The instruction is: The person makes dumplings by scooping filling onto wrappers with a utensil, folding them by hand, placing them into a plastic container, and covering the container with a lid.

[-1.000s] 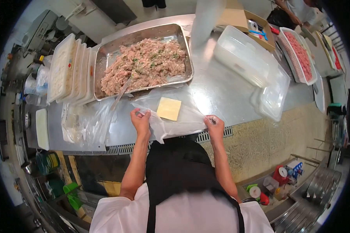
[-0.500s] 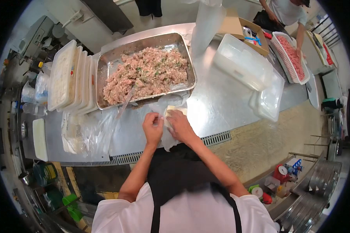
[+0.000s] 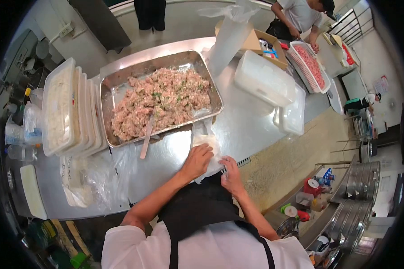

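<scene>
Near the table's front edge lies a pale, squarish pack (image 3: 205, 140) that looks like dough wrappers, partly covered by thin plastic. My left hand (image 3: 196, 162) rests over its near side, fingers curled onto it. At the right, my right hand (image 3: 231, 176) is closed in a pinch on the edge of the clear plastic bag (image 3: 214, 168) around the pack. Just beyond stands a large metal tray (image 3: 107, 96) of ground meat (image 3: 161, 101) flecked with green. A flat spatula (image 3: 147, 139) leans out over the tray's near rim.
Lidded plastic containers (image 3: 60, 107) stand stacked at the left, near crumpled plastic bags (image 3: 96, 184) and a white board (image 3: 32, 190). Clear bins (image 3: 265, 80) and a cardboard box (image 3: 251, 40) sit at the right. Beyond, a co-worker (image 3: 296, 18) handles a basket (image 3: 321, 85) of meat.
My left hand has moved onto the pack and my right hand has come off it to the plastic's right edge. The view has shifted, and the spatula handle shows more clearly.
</scene>
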`<state>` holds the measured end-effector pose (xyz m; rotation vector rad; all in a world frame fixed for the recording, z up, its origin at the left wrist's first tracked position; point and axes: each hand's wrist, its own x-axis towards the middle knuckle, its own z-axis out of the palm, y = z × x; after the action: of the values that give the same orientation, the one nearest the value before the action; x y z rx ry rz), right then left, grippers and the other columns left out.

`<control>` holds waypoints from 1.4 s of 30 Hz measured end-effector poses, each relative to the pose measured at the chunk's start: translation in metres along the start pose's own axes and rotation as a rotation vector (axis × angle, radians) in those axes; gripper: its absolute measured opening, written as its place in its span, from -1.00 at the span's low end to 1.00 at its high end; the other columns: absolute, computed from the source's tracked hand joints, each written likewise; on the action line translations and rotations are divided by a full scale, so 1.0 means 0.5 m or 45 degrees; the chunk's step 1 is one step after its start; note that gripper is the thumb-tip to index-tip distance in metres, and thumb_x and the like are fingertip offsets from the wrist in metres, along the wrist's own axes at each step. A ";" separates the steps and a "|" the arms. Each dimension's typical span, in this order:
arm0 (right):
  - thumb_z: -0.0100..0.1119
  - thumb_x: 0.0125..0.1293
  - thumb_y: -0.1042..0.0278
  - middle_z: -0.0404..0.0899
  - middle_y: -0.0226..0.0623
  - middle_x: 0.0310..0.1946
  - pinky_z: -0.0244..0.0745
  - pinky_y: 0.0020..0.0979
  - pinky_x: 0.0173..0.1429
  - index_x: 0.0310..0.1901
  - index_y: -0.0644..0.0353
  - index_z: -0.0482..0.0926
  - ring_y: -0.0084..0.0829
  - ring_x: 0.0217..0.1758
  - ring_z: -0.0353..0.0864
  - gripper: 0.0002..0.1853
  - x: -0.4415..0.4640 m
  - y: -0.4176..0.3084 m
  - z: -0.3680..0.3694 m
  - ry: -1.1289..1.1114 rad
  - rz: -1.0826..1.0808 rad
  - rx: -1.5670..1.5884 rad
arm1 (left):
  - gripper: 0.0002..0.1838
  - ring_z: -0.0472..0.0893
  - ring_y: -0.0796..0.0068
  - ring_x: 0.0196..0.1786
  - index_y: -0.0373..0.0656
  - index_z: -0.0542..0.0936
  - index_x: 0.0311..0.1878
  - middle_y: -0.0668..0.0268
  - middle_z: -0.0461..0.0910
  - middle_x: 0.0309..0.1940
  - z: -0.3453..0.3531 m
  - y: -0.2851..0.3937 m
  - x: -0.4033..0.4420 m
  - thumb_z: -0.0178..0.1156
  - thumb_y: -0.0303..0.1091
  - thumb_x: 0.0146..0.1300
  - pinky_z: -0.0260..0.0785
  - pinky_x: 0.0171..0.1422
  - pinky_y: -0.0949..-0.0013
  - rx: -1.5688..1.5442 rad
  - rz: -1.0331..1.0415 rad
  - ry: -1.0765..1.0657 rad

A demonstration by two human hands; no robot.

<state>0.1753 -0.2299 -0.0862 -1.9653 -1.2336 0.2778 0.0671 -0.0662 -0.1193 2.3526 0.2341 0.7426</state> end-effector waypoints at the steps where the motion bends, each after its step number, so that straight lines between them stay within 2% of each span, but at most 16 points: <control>1: -0.03 -0.13 0.74 0.48 -0.05 0.05 0.41 -0.21 0.29 -0.07 0.26 0.57 0.02 0.17 0.48 -0.51 -0.006 0.008 0.011 -0.016 -0.014 0.001 | -0.73 0.49 0.09 0.22 -0.23 0.56 -0.09 0.13 0.58 0.01 0.002 -0.004 -0.001 0.20 -0.54 0.09 0.28 0.25 0.11 -0.081 -0.046 0.019; 4: 0.05 -0.07 0.75 0.50 -0.05 0.05 0.43 -0.22 0.27 -0.06 0.26 0.58 -0.01 0.17 0.49 -0.54 -0.009 0.000 0.036 -0.152 -0.101 0.091 | -0.78 0.59 0.13 0.12 -0.26 0.60 -0.05 0.12 0.64 -0.08 -0.005 0.001 0.013 0.16 -0.58 0.23 0.36 0.20 0.18 -0.176 -0.164 0.124; 6: 0.12 -0.03 0.75 0.53 -0.06 0.04 0.46 -0.21 0.23 -0.05 0.27 0.58 -0.04 0.15 0.51 -0.57 0.011 -0.008 0.054 -0.172 -0.178 0.059 | -0.83 0.66 0.14 -0.05 -0.28 0.61 -0.06 0.10 0.66 -0.14 -0.005 -0.001 0.019 0.12 -0.52 0.32 0.47 0.05 0.23 -0.451 -0.543 0.239; 8: 0.15 -0.03 0.76 0.56 -0.07 0.01 0.47 -0.20 0.20 -0.05 0.28 0.58 -0.03 0.12 0.52 -0.58 0.034 -0.013 0.071 -0.093 -0.269 0.102 | -0.82 0.68 0.15 -0.17 -0.28 0.62 -0.06 0.08 0.67 -0.17 -0.003 -0.005 0.019 0.10 -0.48 0.37 0.52 -0.06 0.28 -0.505 -0.580 0.346; 10: 0.17 -0.05 0.76 0.57 -0.06 -0.01 0.48 -0.20 0.18 -0.06 0.30 0.58 -0.03 0.11 0.53 -0.58 0.055 -0.010 0.085 -0.053 -0.315 0.124 | -0.79 0.63 0.04 -0.05 -0.26 0.61 -0.04 0.08 0.65 -0.12 -0.026 0.009 0.023 0.10 -0.39 0.38 0.48 0.01 0.20 -0.503 -0.615 0.360; 14: 0.14 -0.07 0.77 0.57 -0.04 -0.04 0.52 -0.21 0.11 -0.08 0.29 0.57 -0.01 0.03 0.56 -0.58 0.054 0.021 0.082 -0.187 -0.440 0.106 | -0.85 0.66 0.15 -0.10 -0.29 0.61 -0.10 0.09 0.65 -0.13 -0.005 -0.001 0.015 0.13 -0.48 0.33 0.49 0.01 0.25 -0.399 -0.431 0.319; 16: 0.13 -0.07 0.78 0.57 -0.03 -0.05 0.54 -0.21 0.07 -0.10 0.28 0.57 0.00 0.00 0.58 -0.58 0.043 0.045 0.064 -0.257 -0.487 0.111 | -0.86 0.62 0.13 0.01 -0.28 0.60 -0.13 0.11 0.64 -0.11 0.006 -0.005 0.013 0.15 -0.47 0.28 0.42 0.13 0.19 -0.212 -0.236 0.043; 18: 0.14 -0.09 0.79 0.58 -0.07 -0.12 0.56 -0.22 0.06 -0.08 0.24 0.58 -0.05 -0.05 0.61 -0.54 0.033 0.061 0.048 -0.282 -0.570 0.188 | -0.85 0.57 0.10 0.10 -0.25 0.59 -0.13 0.13 0.63 -0.10 0.011 -0.004 0.008 0.18 -0.47 0.24 0.33 0.23 0.13 -0.165 -0.212 -0.030; 20: 0.15 -0.12 0.80 0.56 -0.09 -0.09 0.51 -0.18 0.13 -0.14 0.22 0.59 -0.05 0.04 0.57 -0.57 0.023 0.066 0.035 -0.277 -0.554 0.185 | -0.81 0.56 0.09 0.11 -0.25 0.58 -0.09 0.13 0.62 -0.07 0.008 -0.001 0.005 0.20 -0.48 0.22 0.32 0.24 0.12 -0.094 -0.012 0.003; 22: 0.27 -0.12 0.73 0.45 -0.04 0.15 0.42 -0.13 0.28 0.06 0.12 0.49 0.03 0.24 0.45 -0.40 0.026 0.038 0.024 -0.145 -0.552 0.042 | -0.76 0.55 0.07 0.11 -0.27 0.57 -0.05 0.11 0.61 -0.04 0.010 -0.005 -0.004 0.20 -0.49 0.20 0.33 0.24 0.11 -0.100 0.003 0.024; 24: 0.30 -0.10 0.72 0.41 -0.04 0.20 0.39 -0.12 0.33 0.10 0.13 0.44 0.05 0.30 0.40 -0.37 0.030 0.022 0.030 -0.137 -0.540 0.025 | -0.71 0.54 0.04 0.11 -0.28 0.55 0.00 0.09 0.59 -0.01 0.019 -0.011 -0.011 0.20 -0.50 0.19 0.33 0.23 0.09 -0.106 0.031 0.041; 28: 0.41 -0.08 0.66 0.28 0.04 0.33 0.31 -0.11 0.44 0.25 0.12 0.27 0.11 0.41 0.29 -0.20 0.038 0.043 0.084 -0.141 -0.519 0.137 | -0.56 0.54 -0.04 0.12 -0.35 0.41 0.21 -0.01 0.54 0.07 0.039 -0.038 -0.036 0.13 -0.53 0.24 0.39 0.23 0.12 -0.243 -0.095 0.117; 34: 0.31 -0.07 0.69 0.38 0.05 0.27 0.34 -0.13 0.43 0.12 0.20 0.42 0.06 0.38 0.36 -0.38 0.055 0.052 0.097 -0.153 -0.454 0.101 | -0.52 0.54 0.00 0.18 -0.23 0.46 0.19 0.03 0.57 0.04 -0.027 -0.011 -0.065 0.00 -0.70 0.16 0.40 0.27 0.12 -0.527 -0.298 0.175; 38: 0.25 -0.10 0.71 0.49 -0.05 0.23 0.36 -0.15 0.41 -0.01 0.24 0.54 0.00 0.37 0.40 -0.50 0.052 0.062 0.105 -0.143 -0.448 0.008 | -0.47 0.56 0.08 0.12 -0.23 0.54 0.09 0.10 0.59 -0.03 -0.115 -0.019 -0.156 0.02 -0.76 -0.02 0.38 0.25 0.18 -0.015 -0.268 0.220; 39: 0.20 -0.11 0.74 0.55 -0.07 0.17 0.41 -0.17 0.38 -0.08 0.25 0.58 -0.05 0.32 0.47 -0.55 0.056 0.064 0.109 -0.083 -0.452 0.001 | -0.47 0.50 0.03 0.21 -0.22 0.54 0.10 0.07 0.54 0.06 -0.119 -0.028 -0.183 0.06 -0.72 -0.03 0.31 0.32 0.13 0.054 -0.272 0.108; 42: 0.07 -0.03 0.73 0.65 -0.05 0.01 0.52 -0.22 0.26 0.03 0.23 0.65 -0.08 0.14 0.63 -0.49 0.065 0.087 0.138 0.101 -0.378 0.037 | -0.40 0.38 -0.07 0.31 -0.19 0.50 0.20 -0.01 0.42 0.20 -0.113 -0.012 -0.198 0.13 -0.66 -0.02 0.22 0.38 0.03 0.139 -0.295 0.037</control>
<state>0.1824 -0.1779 -0.1565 -1.7222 -1.4383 0.0666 -0.0463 -0.0657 -0.1324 2.3648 0.5624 0.6652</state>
